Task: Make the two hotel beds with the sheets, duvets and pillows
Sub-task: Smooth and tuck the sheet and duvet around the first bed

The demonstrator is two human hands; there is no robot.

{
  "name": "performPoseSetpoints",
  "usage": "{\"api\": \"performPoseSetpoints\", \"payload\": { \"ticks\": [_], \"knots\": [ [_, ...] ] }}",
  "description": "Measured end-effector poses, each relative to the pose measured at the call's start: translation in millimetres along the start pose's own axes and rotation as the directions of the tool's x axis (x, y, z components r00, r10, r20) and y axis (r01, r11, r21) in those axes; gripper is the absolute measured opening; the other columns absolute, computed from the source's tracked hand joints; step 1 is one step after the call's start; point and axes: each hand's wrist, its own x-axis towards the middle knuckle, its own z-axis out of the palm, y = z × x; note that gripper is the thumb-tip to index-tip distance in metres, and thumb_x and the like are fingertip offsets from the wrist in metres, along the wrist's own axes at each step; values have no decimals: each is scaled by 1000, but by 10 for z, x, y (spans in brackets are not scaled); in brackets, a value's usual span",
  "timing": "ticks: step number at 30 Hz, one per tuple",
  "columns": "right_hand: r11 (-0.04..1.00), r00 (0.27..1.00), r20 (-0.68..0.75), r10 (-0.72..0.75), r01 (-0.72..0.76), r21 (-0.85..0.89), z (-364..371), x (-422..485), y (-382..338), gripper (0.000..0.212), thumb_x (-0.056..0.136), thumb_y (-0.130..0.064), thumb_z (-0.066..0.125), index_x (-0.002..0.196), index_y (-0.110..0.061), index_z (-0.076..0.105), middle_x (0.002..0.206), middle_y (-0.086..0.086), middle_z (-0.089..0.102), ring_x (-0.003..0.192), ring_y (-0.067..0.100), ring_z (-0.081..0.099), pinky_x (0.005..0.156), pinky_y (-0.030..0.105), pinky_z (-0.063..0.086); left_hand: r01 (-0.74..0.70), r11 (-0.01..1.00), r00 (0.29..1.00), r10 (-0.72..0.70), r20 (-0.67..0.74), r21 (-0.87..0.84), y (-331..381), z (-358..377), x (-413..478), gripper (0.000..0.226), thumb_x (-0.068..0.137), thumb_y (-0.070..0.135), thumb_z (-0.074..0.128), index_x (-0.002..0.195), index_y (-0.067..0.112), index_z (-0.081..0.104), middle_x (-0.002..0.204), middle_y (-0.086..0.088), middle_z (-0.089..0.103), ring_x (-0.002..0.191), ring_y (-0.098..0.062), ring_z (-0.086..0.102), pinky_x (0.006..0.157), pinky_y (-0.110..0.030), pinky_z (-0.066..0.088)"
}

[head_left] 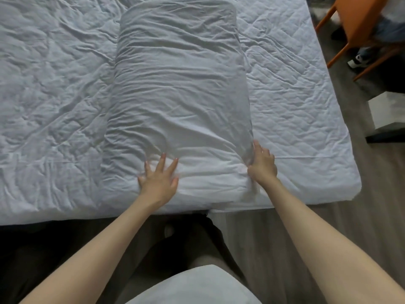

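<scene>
On the far left the sheet [50, 95] is all creases and covers that side of the bed. The pillow [179, 84] lies lengthwise down the middle, its far end up near the top edge of the view and its near end right at the bed's edge in front of us.

Our left hand [158, 178] is flat on that near end, fingers spread wide and pressing into the case, not clutching anything. Our right hand [263, 165] is at the near right corner of the pillow. Its fingers are curled in against the side and the fabric bunches up at the thumb, so it's gripping the case there.

Right of the pillow we see the quilted pad [295, 106], a lot smoother than the sheet. Past the bed's edge it's grey wood floor [350, 227] with an orange chair [355, 23] in the top corner, a shoe [357, 60] under it, and a white box [388, 110] just below.
</scene>
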Motion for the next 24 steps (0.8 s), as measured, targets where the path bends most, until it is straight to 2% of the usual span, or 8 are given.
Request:
{"api": "performPoseSetpoints", "payload": {
  "ticks": [3,5,6,8,11,17,22,24],
  "knots": [
    [972,968,-97,-233,234,-4,-37,-70,-227,67,89,-11,55,150,-23,30,155,10,27,138,34,27,111,43,29,-31,999,997,29,-69,-27,14,-92,-79,53,100,36,35,152,34,23,160,0,15,141,-41,21,109,-52,32],
    [934,929,-112,-353,358,23,16,-132,-417,60,91,-13,54,148,-20,36,156,11,28,142,32,26,115,40,24,-53,998,978,43,-206,-43,41,-201,-98,44,99,30,39,142,25,45,144,-4,46,125,-32,45,96,-43,43],
    [914,910,-109,-399,405,34,51,-180,-530,58,93,-12,54,148,-19,38,156,11,29,142,31,26,116,40,23,-62,996,964,44,-263,-61,53,-258,-97,41,99,29,40,139,23,49,137,-3,53,120,-28,50,94,-41,43],
    [862,859,-92,-504,507,15,141,-251,-776,55,95,-13,52,148,-21,37,157,10,28,144,29,24,118,43,20,-73,991,942,31,-333,-114,51,-365,-76,43,99,25,42,141,18,45,140,-4,49,124,-26,47,97,-40,41],
    [754,761,-27,-648,636,-166,305,-219,-1142,58,98,-18,48,151,-29,28,161,3,17,149,27,10,120,48,7,-27,988,919,-36,-392,-154,-15,-475,19,52,97,19,45,147,14,33,153,-7,32,137,-27,32,107,-42,32],
    [663,690,50,-722,711,-234,634,398,-1832,57,99,-25,40,152,-35,24,163,4,8,150,29,0,119,55,1,134,966,918,-204,-340,-219,-156,-701,511,63,97,21,41,154,18,15,161,-8,9,148,-30,7,117,-49,13],
    [312,455,226,-862,825,-472,476,1373,-1956,50,98,-55,21,148,-49,21,163,-6,12,150,25,4,117,58,-7,190,951,909,-264,-323,-245,-74,-975,1233,67,96,20,42,155,22,12,163,-4,1,149,-30,0,118,-52,5],
    [327,464,178,-868,803,-499,229,1784,-1951,51,98,-56,21,148,-48,23,162,-6,15,150,23,7,117,56,-8,183,948,913,-262,-314,-259,54,-1092,1575,65,97,24,41,155,27,10,163,1,-6,148,-32,-5,117,-55,4]
  ]
}}
